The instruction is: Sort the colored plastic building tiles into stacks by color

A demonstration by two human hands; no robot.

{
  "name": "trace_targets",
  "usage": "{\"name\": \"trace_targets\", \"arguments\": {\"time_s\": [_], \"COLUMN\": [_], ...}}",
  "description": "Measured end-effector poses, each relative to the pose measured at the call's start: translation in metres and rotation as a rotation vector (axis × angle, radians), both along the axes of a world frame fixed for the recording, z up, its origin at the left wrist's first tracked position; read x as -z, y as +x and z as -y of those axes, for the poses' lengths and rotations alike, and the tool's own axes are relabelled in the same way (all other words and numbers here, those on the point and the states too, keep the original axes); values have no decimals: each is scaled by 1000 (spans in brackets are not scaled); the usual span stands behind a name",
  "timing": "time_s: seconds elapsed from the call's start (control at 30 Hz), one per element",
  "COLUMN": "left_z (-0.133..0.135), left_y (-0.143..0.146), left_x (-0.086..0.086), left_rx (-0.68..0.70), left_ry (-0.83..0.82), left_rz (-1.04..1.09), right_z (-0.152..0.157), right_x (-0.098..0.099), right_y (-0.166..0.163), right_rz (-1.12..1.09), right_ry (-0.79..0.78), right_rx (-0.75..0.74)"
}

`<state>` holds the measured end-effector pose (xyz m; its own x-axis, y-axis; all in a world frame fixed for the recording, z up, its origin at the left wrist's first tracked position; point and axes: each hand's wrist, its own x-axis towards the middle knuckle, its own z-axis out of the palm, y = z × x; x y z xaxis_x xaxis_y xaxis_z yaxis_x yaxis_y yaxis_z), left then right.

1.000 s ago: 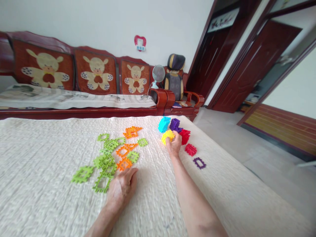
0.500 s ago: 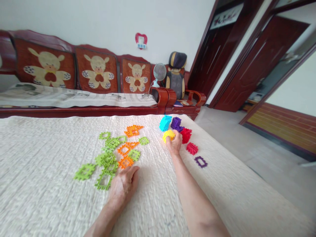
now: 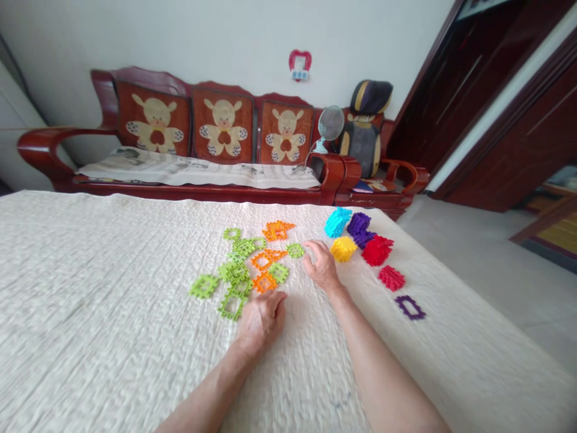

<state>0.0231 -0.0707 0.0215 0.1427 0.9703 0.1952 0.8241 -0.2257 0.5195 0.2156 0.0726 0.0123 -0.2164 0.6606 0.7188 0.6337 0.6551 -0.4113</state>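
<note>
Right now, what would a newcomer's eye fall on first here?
Bright tiles on the cream quilted cover: green tiles and orange tiles scattered at its middle, with cyan, purple, yellow and red stacks to their right. The right hand lies between the groups; the left hand rests nearer, by the orange tiles. A red wooden sofa stands behind.

Right hand [image 3: 322, 264] off the yellow stack [image 3: 343, 248], now loose and empty, moved left toward the small green piece [image 3: 296, 250], stack standing alone.

Left hand [image 3: 261, 322] rests palm down, fingers half-curled, empty. Right hand [image 3: 322, 264] reaches further forward, palm down, fingers loose, empty.
</note>
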Motion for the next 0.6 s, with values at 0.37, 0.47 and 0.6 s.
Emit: {"name": "trace_targets", "arguments": {"time_s": [0.37, 0.47, 0.6], "left_z": [-4, -4, -5], "left_y": [0, -1, -2], "left_x": [6, 9, 10], "left_rx": [-23, -20, -10], "left_ry": [-7, 20, 23], "left_rz": [67, 76, 58], "right_z": [-8, -7, -4], "right_x": [17, 18, 17], "right_y": [-2, -2, -3], "right_rz": [181, 213, 199], "right_ry": [-183, -195, -205], "right_rx": [-139, -116, -62]}}
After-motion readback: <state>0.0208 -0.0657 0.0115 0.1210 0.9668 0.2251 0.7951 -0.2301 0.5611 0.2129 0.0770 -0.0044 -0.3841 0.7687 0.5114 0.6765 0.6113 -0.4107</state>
